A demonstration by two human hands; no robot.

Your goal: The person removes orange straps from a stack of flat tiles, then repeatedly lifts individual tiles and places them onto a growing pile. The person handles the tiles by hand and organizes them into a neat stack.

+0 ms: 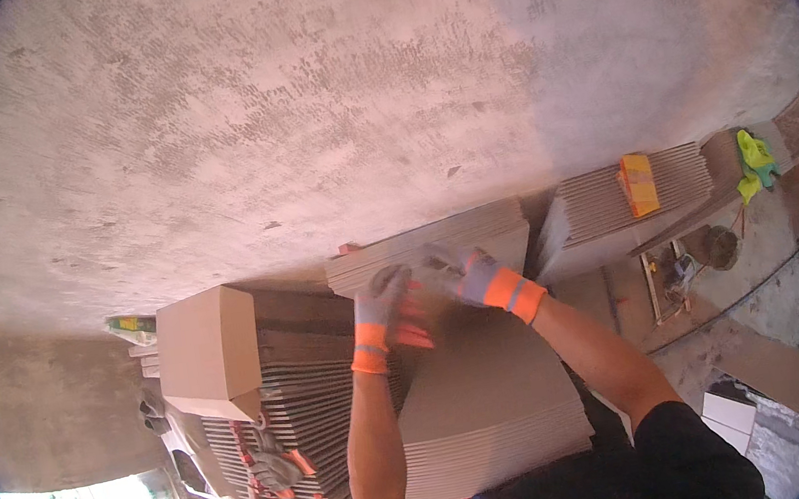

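Observation:
Both my hands wear grey work gloves with orange cuffs and hover close together above stacked grey tiles or boards. My left hand [380, 312] is shut on several red-orange pieces [410, 331], which jut out from its inner side and are too blurred to identify. Beside it, my right hand [471, 278] reaches in with bent fingers; motion blur hides whether anything is between them. Beneath and nearer my body is a large stack of flat grey slabs [490, 389], its layered edges facing me. Another slab stack [429, 245] rests against the wall beyond the hands.
At left, a cardboard box [205, 351] sits by ridged stacked slabs [308, 420], with a grey glove [274, 463] and red strips on top. To the right are further slabs [582, 202] bearing a yellow-orange packet [639, 185], a bucket [719, 247] and a yellow-green cloth [755, 161]. A plastered wall [276, 114] rises ahead.

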